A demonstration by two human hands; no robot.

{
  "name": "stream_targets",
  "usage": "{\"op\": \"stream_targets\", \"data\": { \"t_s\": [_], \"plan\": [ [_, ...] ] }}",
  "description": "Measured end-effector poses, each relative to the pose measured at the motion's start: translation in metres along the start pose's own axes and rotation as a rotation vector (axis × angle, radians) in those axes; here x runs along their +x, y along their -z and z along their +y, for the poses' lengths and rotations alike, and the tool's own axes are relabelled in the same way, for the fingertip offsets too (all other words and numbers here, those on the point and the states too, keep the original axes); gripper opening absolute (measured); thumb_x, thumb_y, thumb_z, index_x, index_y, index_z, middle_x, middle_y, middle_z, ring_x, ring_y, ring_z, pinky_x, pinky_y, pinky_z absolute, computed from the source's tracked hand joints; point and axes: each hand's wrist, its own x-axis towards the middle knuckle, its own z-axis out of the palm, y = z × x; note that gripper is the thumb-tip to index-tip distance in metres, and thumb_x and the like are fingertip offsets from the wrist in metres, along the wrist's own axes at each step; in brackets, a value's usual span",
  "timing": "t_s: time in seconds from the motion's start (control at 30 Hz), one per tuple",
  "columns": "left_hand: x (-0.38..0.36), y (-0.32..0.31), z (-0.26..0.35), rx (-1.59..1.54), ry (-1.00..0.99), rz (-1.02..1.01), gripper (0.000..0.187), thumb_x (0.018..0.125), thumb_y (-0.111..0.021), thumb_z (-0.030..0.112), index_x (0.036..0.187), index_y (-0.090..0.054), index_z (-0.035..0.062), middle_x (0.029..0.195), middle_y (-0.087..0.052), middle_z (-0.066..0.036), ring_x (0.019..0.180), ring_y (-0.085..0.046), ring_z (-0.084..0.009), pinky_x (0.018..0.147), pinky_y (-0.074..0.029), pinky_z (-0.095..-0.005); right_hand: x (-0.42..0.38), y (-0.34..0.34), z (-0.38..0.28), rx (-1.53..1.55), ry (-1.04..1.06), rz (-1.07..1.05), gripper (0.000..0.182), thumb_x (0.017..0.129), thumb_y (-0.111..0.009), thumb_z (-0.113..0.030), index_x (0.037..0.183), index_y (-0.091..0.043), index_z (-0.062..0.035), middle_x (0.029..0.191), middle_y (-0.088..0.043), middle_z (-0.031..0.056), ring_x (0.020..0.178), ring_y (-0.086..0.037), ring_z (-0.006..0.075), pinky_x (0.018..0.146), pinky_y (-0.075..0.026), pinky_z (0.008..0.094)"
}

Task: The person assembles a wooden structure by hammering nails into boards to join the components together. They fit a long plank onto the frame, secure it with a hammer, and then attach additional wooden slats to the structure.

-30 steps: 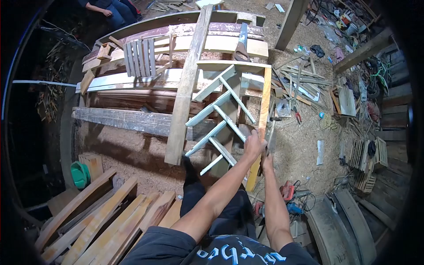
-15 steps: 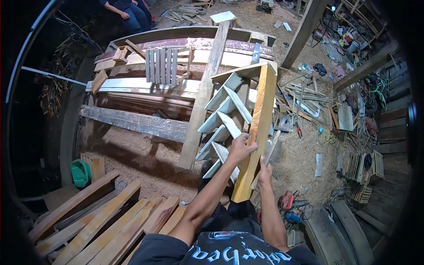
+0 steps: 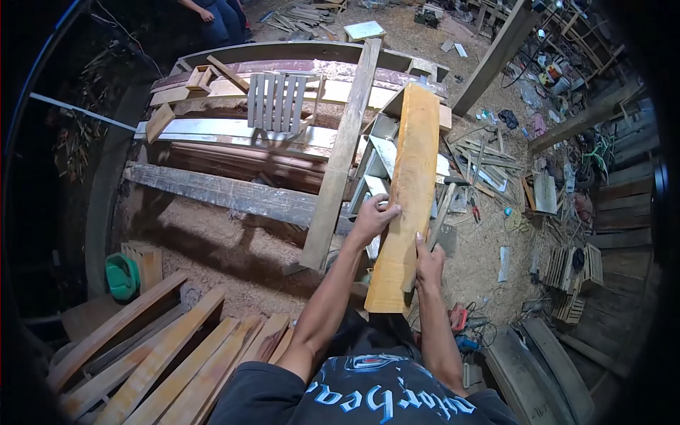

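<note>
A wooden frame lies before me, with a long yellowish board [image 3: 414,170] as its near side, broad face turned up. Several pale slanted slats [image 3: 383,152] show along the board's left side, partly hidden beneath it. My left hand [image 3: 374,218] grips the board's left edge, fingers curled over it. Lower down, my right hand [image 3: 429,265] is closed at the right edge, thumb up against the board. A thin greyish wood strip [image 3: 443,212] runs past this hand along the same edge.
A rack of long beams [image 3: 219,190] crosses the left, with a small slatted wooden piece [image 3: 276,103] on it. Planks [image 3: 177,333] lean at lower left near a green container [image 3: 122,276]. Scrap wood [image 3: 489,166] litters the right floor. A person [image 3: 212,18] is at the far left.
The frame has rolled so the yellow board's broad face now points up, covering more of the slats. Both hands stay on it.
</note>
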Motion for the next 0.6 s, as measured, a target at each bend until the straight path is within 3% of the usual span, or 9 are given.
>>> {"op": "stream_targets", "data": {
  "t_s": [0.17,0.3,0.4,0.5,0.6],
  "plan": [
    [-0.01,0.048,0.021,-0.173,-0.004,-0.061,0.024,0.089,-0.063,0.01,0.11,-0.057,-0.0008,0.086,-0.068,-0.006,0.075,-0.064,-0.0098,0.066,-0.053,-0.0235,-0.019,-0.051,-0.012,-0.05,0.088,0.005,0.026,0.09,-0.064,-0.013,0.106,-0.06,0.007,0.094,-0.066,0.0108,0.079,-0.06,0.014,0.072,-0.049,0.0286],
    [-0.003,0.092,0.003,-0.145,-0.001,-0.038,0.012,0.09,-0.06,0.014,0.099,-0.059,0.0054,0.083,-0.065,-0.002,0.072,-0.062,-0.0088,0.063,-0.052,-0.0246,-0.028,-0.085,0.012,-0.034,0.178,-0.034,0.031,0.092,-0.057,-0.009,0.118,-0.057,0.0082,0.104,-0.064,0.0093,0.089,-0.059,0.013,0.079,-0.048,0.0268],
    [-0.002,0.104,-0.002,-0.113,-0.048,-0.051,0.013,0.093,-0.057,0.019,0.098,-0.059,0.0071,0.085,-0.063,0.001,0.072,-0.058,-0.0064,0.064,-0.046,-0.0195,-0.027,-0.094,0.031,-0.024,0.182,-0.021,0.035,0.092,-0.056,-0.007,0.123,-0.054,0.0081,0.108,-0.063,0.0098,0.092,-0.059,0.0141,0.083,-0.048,0.0274],
    [-0.004,0.105,0.002,-0.081,-0.06,-0.049,0.025,0.094,-0.057,0.024,0.108,-0.059,0.0046,0.093,-0.061,0.002,0.084,-0.056,-0.0068,0.073,-0.044,-0.0198,-0.024,-0.098,0.029,-0.06,0.177,0.019,0.035,0.092,-0.056,-0.007,0.123,-0.054,0.0081,0.109,-0.063,0.0103,0.094,-0.06,0.0147,0.083,-0.048,0.0278],
    [-0.017,0.098,0.002,-0.001,-0.085,0.036,0.031,0.094,-0.059,0.025,0.113,-0.058,0.0014,0.097,-0.062,-0.001,0.088,-0.057,-0.0092,0.077,-0.046,-0.0229,-0.029,-0.089,0.03,0.0,0.132,-0.014,0.026,0.09,-0.062,-0.015,0.107,-0.062,0.0051,0.097,-0.066,0.0088,0.083,-0.06,0.0144,0.075,-0.049,0.0303]
  ]
}}
